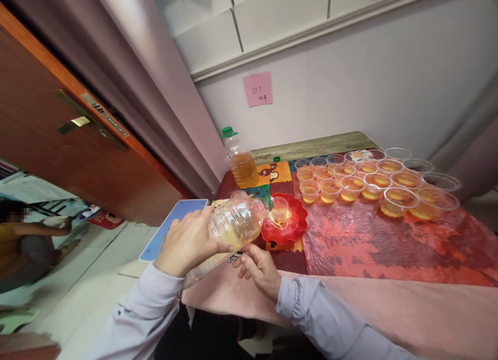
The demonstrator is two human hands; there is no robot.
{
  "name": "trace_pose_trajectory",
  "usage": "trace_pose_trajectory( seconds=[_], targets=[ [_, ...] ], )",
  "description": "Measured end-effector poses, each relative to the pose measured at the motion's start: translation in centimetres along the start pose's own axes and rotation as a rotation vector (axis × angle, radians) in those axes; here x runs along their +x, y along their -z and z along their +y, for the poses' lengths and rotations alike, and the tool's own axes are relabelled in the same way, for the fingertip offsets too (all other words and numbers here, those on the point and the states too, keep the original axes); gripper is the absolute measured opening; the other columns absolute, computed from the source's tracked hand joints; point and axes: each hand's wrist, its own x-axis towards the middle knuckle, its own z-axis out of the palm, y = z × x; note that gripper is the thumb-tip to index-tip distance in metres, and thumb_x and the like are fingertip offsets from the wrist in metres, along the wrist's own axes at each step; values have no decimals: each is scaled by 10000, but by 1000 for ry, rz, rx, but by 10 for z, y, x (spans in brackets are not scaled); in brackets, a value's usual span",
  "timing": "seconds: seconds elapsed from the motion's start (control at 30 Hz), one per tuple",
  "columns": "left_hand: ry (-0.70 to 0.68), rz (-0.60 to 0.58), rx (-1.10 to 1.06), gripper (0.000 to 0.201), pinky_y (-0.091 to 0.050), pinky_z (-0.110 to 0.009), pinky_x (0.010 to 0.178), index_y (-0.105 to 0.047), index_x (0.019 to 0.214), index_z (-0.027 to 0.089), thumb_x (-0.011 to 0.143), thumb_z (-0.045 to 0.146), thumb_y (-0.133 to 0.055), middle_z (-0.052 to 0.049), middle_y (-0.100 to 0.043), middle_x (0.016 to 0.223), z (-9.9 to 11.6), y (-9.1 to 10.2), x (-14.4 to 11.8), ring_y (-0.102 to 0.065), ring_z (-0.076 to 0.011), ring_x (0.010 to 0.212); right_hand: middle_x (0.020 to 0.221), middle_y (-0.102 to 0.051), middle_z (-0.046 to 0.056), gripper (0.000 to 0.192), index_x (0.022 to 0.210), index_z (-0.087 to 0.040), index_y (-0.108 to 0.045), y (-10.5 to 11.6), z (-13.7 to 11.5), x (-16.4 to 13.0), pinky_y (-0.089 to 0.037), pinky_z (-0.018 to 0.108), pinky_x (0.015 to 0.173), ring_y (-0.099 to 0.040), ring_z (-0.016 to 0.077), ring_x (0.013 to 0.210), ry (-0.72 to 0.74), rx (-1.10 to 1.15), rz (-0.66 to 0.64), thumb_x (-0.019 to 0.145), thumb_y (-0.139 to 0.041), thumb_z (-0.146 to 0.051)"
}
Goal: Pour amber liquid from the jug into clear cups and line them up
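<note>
Because the bottle [233, 226] lies tipped on its side, its mouth points over the small cup [279, 209] on the red plate [290, 229] at the bench's near left corner. The left hand [189, 243] wraps round the bottle from above, wrist raised; the right hand [259, 266], fingers loosely curled, props it from beneath.

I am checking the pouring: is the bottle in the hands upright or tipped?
Tipped. The bottle lies almost sideways in the left hand, mouth toward the cup on the red plate.
</note>
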Motion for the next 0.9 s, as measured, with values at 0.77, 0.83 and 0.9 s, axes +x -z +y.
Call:
trace_pose_trajectory(
  seconds=[0.77, 0.83, 0.9],
  targets=[
    [-47, 108, -94, 854, -534, -547, 881, -665, 1305, 257, 581, 676, -833, -162, -775, 1162, -7, -11, 4, -710, -468, 1093, 894, -781, 58, 480, 1250, -195, -639, 3, -11, -2, -557, 259, 557, -724, 148, 598, 30, -57, -12, 996, -601, -601],
    [-39, 81, -73, 860, -528, -553, 892, -654, 1314, 243, 594, 682, -824, -167, -773, 1169, -4, -7, 3, -704, -474, 1113, 894, -778, 55, 474, 1247, -199, -640, 3, -11, -2, -566, 266, 566, -727, 152, 604, 29, -54, -15, 989, -614, -595],
    [-27, 53, -44, 861, -525, -552, 899, -648, 1313, 233, 605, 693, -815, -171, -774, 1162, -2, -3, 2, -699, -477, 1129, 899, -777, 54, 459, 1232, -200, -640, 3, -11, -2, -570, 267, 569, -728, 153, 611, 22, -49, -19, 982, -625, -585]
  ],
)
